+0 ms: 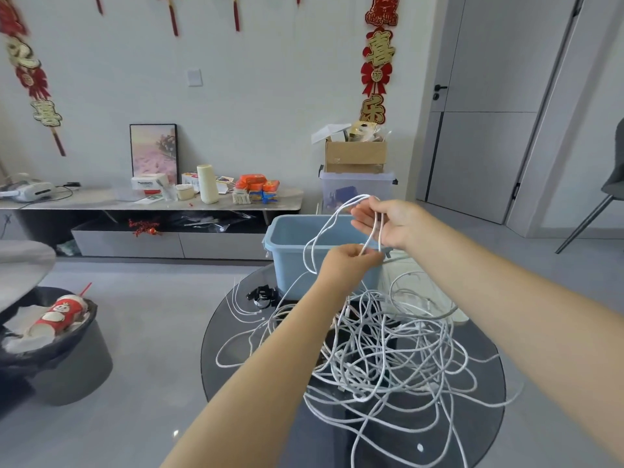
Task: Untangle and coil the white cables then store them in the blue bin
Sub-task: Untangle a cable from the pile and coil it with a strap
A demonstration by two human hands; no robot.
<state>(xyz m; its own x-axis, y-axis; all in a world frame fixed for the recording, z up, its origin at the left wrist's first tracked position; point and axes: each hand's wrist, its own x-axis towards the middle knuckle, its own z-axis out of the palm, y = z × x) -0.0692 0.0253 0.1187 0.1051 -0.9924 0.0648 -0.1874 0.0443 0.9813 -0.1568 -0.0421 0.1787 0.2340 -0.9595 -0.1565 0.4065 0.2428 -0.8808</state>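
A big tangle of white cables (388, 359) lies on the round dark glass table (256, 393). Behind it on the table's far edge stands the blue bin (287, 251), open at the top. Both my hands are raised in front of the bin. My right hand (381, 224) holds loops of one white cable (324, 231) that arch over its fingers. Just below, my left hand (347, 265) pinches the lower ends of those loops. The cable trails down from my hands into the tangle.
White cable ties (243, 309) and a black clip (261, 295) lie on the table left of the bin. A dark waste bin (64, 359) with a red cup stands on the floor at left. A low sideboard (152, 204) and stacked boxes (356, 177) line the back wall.
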